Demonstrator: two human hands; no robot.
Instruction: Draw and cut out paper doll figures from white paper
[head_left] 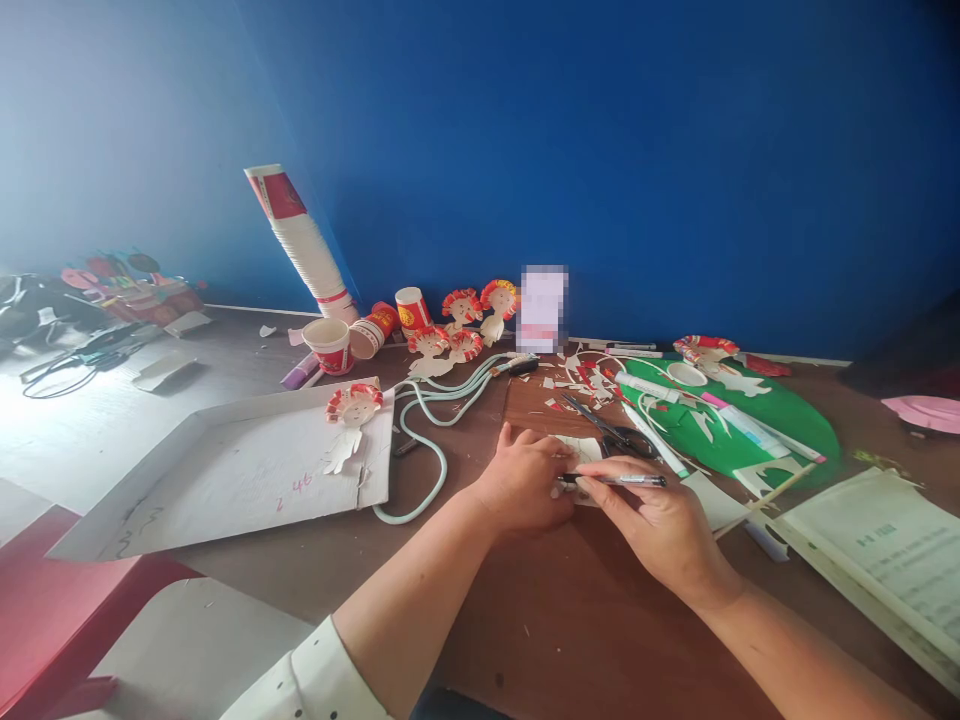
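Note:
A small piece of white paper (583, 450) lies on the brown table, partly covered by both hands. My left hand (525, 475) is bent over its left side and holds it down against the tabletop. In the pinched fingers of my right hand (652, 520) is a pen (630, 480) with a clear barrel and dark ends. Its left end points at the paper beside my left fingertips; whether the tip touches is hidden. Just behind the paper lie black-handled scissors (622, 436). Faint lines show on the paper.
Red-and-white paper-cup figures (480, 305) lean by the blue wall, near a tall cup stack (307, 255). A pale cable (442, 465) winds beside a white box lid (225, 480). Markers (746, 425) and scraps lie on a green disc (814, 430). An open book (885, 550) is at right.

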